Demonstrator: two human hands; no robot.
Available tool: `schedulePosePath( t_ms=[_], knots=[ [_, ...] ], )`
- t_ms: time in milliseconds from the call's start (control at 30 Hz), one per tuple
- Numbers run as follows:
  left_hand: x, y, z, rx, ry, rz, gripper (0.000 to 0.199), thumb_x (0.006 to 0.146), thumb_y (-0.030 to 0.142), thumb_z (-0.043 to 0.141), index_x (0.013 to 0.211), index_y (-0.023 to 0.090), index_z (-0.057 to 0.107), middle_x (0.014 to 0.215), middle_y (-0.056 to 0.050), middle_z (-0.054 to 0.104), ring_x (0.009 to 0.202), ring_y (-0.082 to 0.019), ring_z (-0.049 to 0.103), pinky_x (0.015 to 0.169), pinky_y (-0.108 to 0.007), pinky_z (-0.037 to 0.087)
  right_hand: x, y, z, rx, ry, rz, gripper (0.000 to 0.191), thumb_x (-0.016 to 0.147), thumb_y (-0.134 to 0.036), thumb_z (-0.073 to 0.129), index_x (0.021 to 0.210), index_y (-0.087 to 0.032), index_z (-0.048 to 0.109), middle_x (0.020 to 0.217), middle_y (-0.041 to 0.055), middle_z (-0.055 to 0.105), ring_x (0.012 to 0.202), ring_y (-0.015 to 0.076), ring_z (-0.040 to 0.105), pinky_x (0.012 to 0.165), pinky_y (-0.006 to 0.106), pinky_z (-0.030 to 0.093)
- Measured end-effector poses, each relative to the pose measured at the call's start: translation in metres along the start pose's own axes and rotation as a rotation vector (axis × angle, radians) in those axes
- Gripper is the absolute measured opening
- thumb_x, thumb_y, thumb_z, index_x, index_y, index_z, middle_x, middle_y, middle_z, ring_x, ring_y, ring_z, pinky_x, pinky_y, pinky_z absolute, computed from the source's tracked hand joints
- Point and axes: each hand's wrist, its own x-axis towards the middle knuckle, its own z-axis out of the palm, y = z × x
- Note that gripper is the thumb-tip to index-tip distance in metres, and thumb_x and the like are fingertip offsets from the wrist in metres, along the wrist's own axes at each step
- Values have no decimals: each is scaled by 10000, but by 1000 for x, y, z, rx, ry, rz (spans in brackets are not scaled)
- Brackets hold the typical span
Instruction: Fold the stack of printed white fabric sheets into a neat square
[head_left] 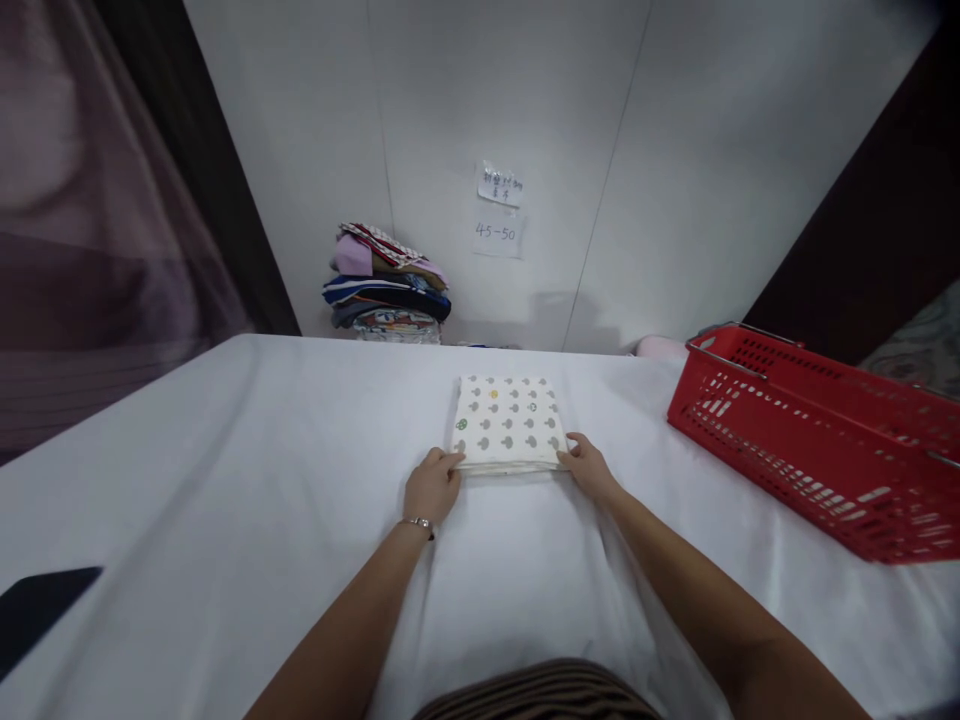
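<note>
A white cloth with a grey printed pattern (508, 420) lies folded into a flat, near-square bundle on the white-covered table (300, 480). At its near left corner, my left hand (435, 484) pinches the edge, thumb on top; a bracelet circles that wrist. My right hand (589, 465) grips the near right corner in the same way. Several folded layers show along the near edge between the two hands.
A red plastic basket (810, 440) with metal handles stands on the right. Behind the table's far edge rises a stack of folded clothes (390, 285). Paper signs (498, 230) hang on the wall. A dark flat object (45, 605) lies at the left edge.
</note>
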Motion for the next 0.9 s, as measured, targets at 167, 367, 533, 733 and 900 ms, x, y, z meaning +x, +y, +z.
schedulePosePath(
  t_ms=[167,367,533,733,900],
  knots=[
    [14,18,-16,-85,-2,-1,294,786,285,465,1025,228,627,984,-29,570,850,-150,567,786,-263,438,3,-34,0,-293,132,-446,411,806,-260,462,1208,-174,480,1238,129,500,1153,258,448,923,435,392],
    [56,53,3,93,52,222,411,826,368,453,1212,228,482,1376,-84,385,1288,-238,284,1042,-439,233,43,-83,30,-298,13,-565,509,870,-384,408,1331,-178,344,1415,136,309,1318,252,229,1025,480,248],
    [59,37,32,149,-86,110,500,864,455,327,1298,211,377,1468,-82,212,1349,-234,145,1052,-496,183,63,-54,40,-505,-89,-304,493,873,-449,376,1257,-143,421,1393,162,338,1310,297,213,1003,559,175],
    [63,31,27,105,-184,69,544,844,500,338,1317,232,355,1481,-69,160,1358,-241,116,1042,-523,179,58,-45,40,-532,-71,-331,481,880,-468,350,1245,-164,428,1382,145,355,1299,286,231,989,539,211],
    [104,50,8,119,-186,38,528,837,515,329,1271,226,416,1454,-104,242,1339,-274,182,1018,-565,186,84,-69,40,-532,-89,-300,591,865,-539,337,1286,-131,410,1414,172,297,1321,296,188,1024,514,144]
  ],
)
